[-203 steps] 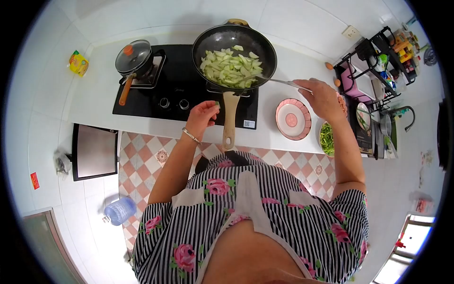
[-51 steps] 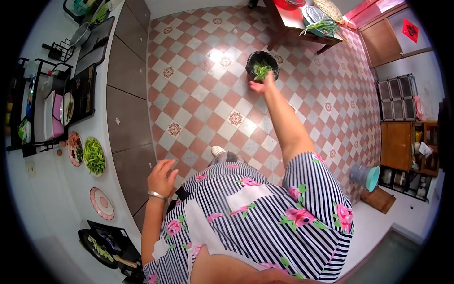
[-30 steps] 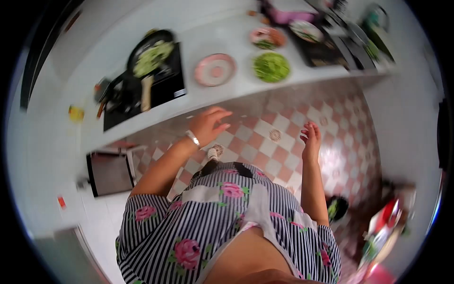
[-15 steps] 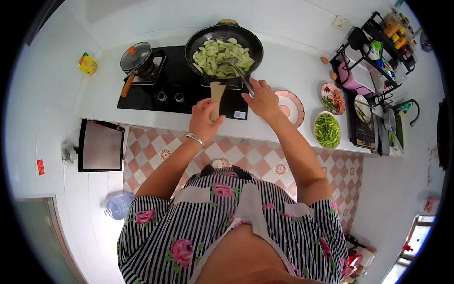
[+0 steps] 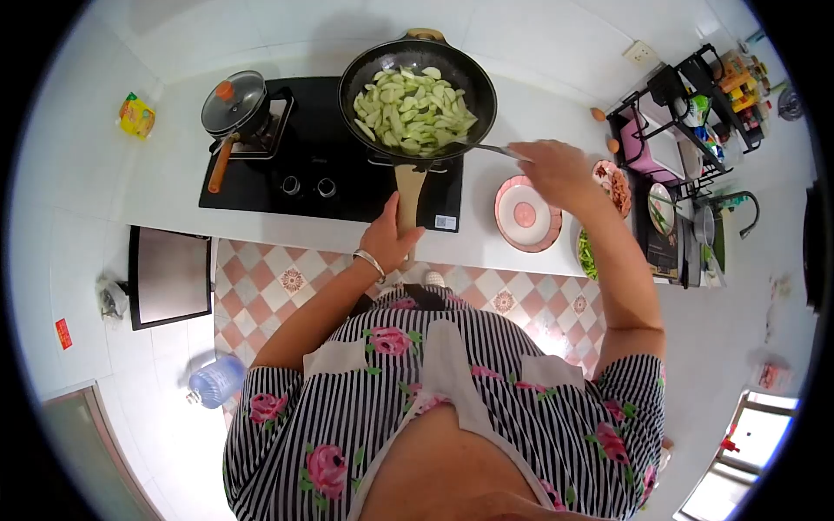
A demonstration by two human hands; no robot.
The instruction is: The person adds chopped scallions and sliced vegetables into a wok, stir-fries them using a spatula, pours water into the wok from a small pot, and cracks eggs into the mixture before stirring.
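Observation:
A black wok (image 5: 480, 85) sits over the black stove, holding pale green vegetable slices (image 5: 413, 113). Its light wooden handle (image 5: 410, 193) points toward me. My left hand (image 5: 393, 234) is closed round the lower part of that handle. My right hand (image 5: 556, 176), out to the right of the wok, grips a metal spatula (image 5: 499, 152). The spatula's shaft crosses the wok's rim, and its blade lies against the slices at the right side. A pink-rimmed plate (image 5: 528, 240) rests on the counter below my right hand.
On the left burner stands a small lidded pot (image 5: 248, 106) with an orange-brown handle (image 5: 221, 165). Right of my hand are a plate of meat (image 5: 620, 189) and chopped greens (image 5: 586, 256), partly behind my forearm. Two eggs, a black rack (image 5: 669, 87) and a faucet (image 5: 754, 208) lie farther right.
My left hand has closed round the wok handle from a looser hold. My right hand has moved right with the spatula, uncovering the pink-rimmed plate. The wok appears slightly shifted.

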